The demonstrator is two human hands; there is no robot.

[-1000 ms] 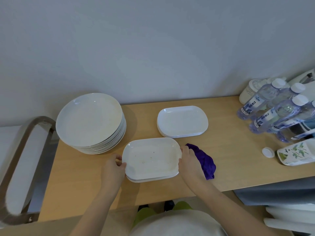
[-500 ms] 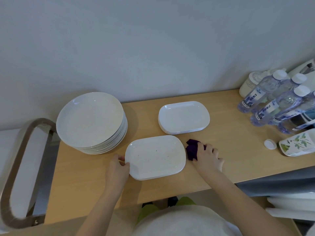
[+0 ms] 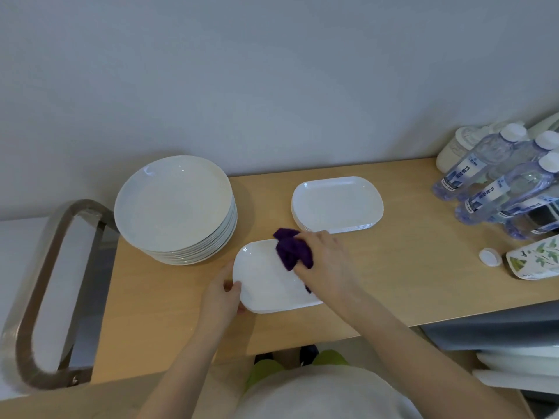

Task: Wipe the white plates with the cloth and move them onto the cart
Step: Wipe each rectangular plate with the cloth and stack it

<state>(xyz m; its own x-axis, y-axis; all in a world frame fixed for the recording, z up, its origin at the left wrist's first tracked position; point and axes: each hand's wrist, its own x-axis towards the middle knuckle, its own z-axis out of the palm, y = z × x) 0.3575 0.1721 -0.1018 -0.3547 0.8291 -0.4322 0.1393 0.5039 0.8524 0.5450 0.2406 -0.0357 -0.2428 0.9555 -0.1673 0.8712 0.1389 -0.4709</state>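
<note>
Soft, even indoor light fell from above, fairly dim and bluish. The stack of round plates [image 3: 175, 207] cast a faint shadow on the desk [image 3: 408, 267]. The wide lens bent the edges, and the cart handle [image 3: 45, 291] at left looked smeared.

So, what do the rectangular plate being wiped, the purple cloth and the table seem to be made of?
Rectangular plate: glossy white, with small highlights on the rim; ceramic or melamine, I cannot tell which.
Purple cloth: soft fabric, matte, bunched in folds in the right hand.
Table: light wood or wood-look laminate, smooth, with faint grain.
</note>
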